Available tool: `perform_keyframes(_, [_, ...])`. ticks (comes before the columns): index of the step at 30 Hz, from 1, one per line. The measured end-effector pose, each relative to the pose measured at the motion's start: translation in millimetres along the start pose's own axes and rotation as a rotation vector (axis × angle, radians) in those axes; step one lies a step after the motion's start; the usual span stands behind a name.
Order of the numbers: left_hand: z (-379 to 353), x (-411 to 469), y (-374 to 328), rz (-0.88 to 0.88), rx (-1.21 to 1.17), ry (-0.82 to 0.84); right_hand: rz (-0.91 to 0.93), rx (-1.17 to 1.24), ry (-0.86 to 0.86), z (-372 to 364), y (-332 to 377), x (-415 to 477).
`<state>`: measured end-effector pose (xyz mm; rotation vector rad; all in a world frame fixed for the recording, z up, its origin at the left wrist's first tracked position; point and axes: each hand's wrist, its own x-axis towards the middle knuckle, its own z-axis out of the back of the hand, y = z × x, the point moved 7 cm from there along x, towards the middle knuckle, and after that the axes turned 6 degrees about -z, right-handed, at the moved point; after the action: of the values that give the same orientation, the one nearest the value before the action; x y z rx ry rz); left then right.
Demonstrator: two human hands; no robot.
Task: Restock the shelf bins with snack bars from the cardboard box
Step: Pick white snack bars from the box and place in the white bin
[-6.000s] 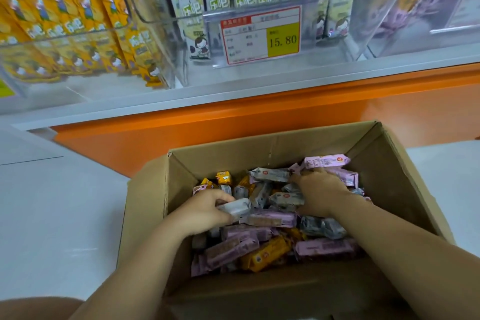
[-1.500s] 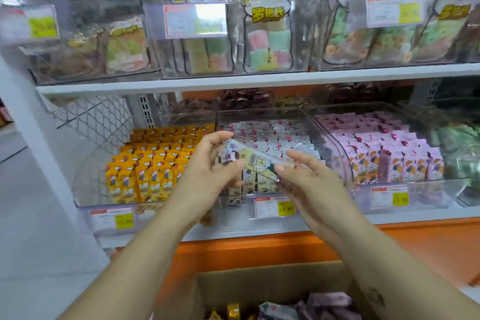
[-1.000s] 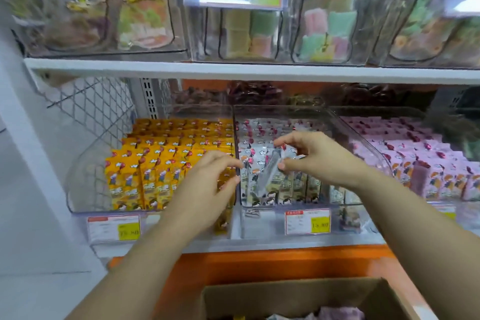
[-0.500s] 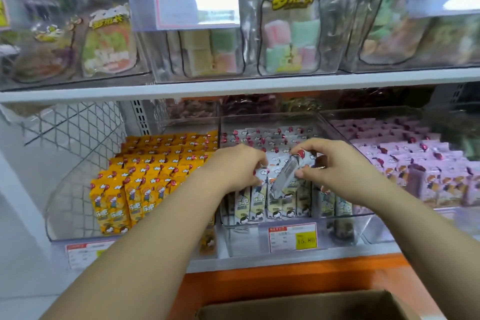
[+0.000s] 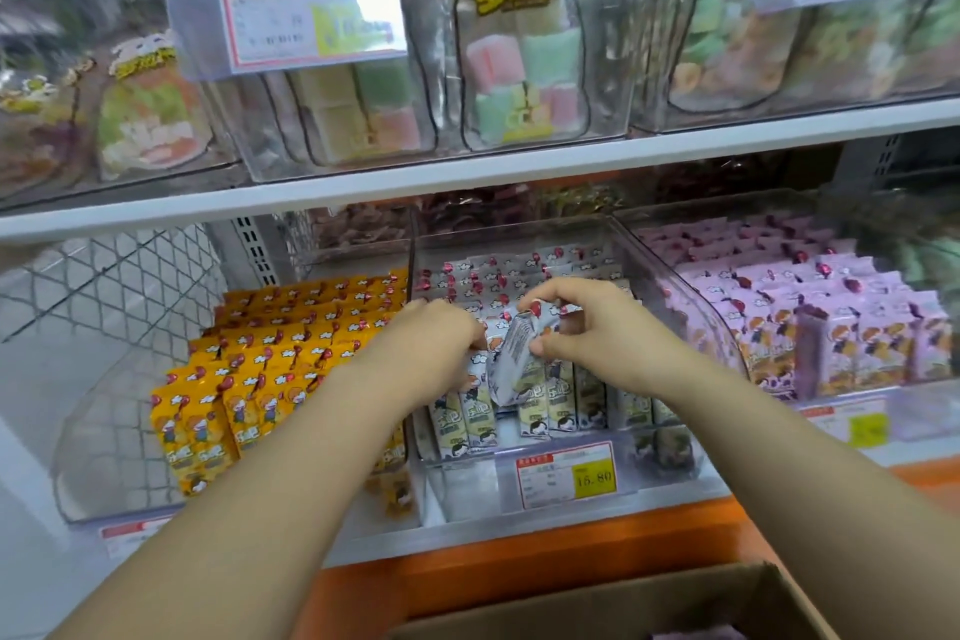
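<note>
Both hands are inside the middle clear bin (image 5: 571, 494), which holds rows of white snack bars (image 5: 561, 405). My right hand (image 5: 587, 327) pinches a white snack bar (image 5: 511, 353) by its top edge, tilted over the front row. My left hand (image 5: 441, 348) rests with curled fingers on the bars just left of it; whether it grips one is hidden. The cardboard box (image 5: 649, 608) shows only its far rim at the bottom of the view.
A bin of yellow bars (image 5: 260, 379) stands to the left and a bin of purple bars (image 5: 831, 327) to the right. A white shelf board (image 5: 519, 172) with bagged sweets above hangs over the bins. Price tag (image 5: 566, 476) on the bin front.
I lifted white bars from the box up to the shelf. Over the last second both hands moved into the middle bin, the right one tipping its bar down toward the front row.
</note>
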<state>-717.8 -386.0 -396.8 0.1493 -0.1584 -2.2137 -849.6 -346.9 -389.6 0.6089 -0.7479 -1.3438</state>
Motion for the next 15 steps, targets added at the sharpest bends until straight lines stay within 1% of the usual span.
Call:
perform_keyframes(4, [0,-3,1,0.005,-0.052,-0.002,0.035,-0.093,-0.017,-11,9,10])
perform_keyframes(6, [1,-4,-1,0.02,-0.058,0.008,0.05,-0.174,-0.015,-19,11,14])
perform_keyframes(11, [0,-7,1,0.04,-0.027,-0.004,0.005,-0.431,-0.004,-43,-7,17])
perform_keyframes(15, [4,-11,5,0.073,-0.079,-0.087,0.05,-0.393,-0.088,-38,-2,10])
